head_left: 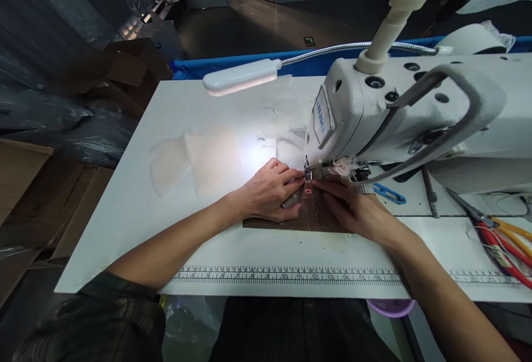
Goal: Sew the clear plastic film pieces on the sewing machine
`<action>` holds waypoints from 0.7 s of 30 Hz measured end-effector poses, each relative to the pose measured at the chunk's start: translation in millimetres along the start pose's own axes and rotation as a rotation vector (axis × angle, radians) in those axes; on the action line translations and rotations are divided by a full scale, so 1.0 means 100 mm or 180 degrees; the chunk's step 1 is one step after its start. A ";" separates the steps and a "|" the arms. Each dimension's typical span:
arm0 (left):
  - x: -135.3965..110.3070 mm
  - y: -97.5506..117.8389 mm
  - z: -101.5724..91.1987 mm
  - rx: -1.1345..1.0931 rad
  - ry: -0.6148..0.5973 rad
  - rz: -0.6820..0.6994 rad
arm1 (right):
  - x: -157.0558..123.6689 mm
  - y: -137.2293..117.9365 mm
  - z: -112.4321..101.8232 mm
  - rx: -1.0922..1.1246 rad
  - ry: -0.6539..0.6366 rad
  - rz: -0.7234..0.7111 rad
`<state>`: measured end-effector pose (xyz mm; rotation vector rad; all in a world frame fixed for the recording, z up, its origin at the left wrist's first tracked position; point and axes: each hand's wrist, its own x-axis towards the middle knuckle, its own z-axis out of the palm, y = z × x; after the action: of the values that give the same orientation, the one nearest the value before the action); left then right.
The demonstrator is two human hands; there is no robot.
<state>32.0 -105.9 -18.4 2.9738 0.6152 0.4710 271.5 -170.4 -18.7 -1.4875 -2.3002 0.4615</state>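
A white sewing machine stands at the right, its presser foot down at the work between my hands. My left hand lies left of the foot, fingers curved and closed over a sheer, shiny piece of fabric. On the other side, my right hand rests with its fingers stretched toward the foot, partly hidden below the machine head. Under both hands is a brown sheet. A small clear patch with a red mark shows just in front of the foot.
Pale sheer pieces lie on the white table at left. A lamp hangs above. At right are blue thread snips, scissors and a dark tool. A ruler strip runs along the front edge.
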 end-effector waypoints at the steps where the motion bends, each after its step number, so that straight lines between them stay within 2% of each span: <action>1: 0.00 -0.01 0.00 0.0025 -0.0013 -0.0010 | 0.01 0.01 -0.03 0.0209 0.0042 0.0059; 4: 0.02 -0.02 0.00 0.0092 -0.0041 -0.0037 | 0.03 0.05 -0.14 0.0618 0.0046 0.0226; 8: 0.05 -0.04 -0.02 0.0196 -0.0072 -0.0055 | 0.04 0.13 -0.22 0.0882 -0.0159 0.0423; 11: 0.06 -0.05 -0.02 0.0242 -0.0095 -0.0061 | 0.07 0.20 -0.22 0.0882 -0.0268 0.0565; 16: 0.05 -0.05 0.02 0.0239 -0.0086 -0.0144 | 0.15 0.22 -0.16 0.0634 0.0098 0.0663; 21: 0.04 -0.03 0.03 0.0145 -0.0116 -0.0283 | 0.07 0.16 -0.17 0.0767 -0.0083 0.0556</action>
<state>34.9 -102.1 -20.2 2.9747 0.7610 0.4004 289.7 -156.8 -10.0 -1.5727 -2.0558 0.7807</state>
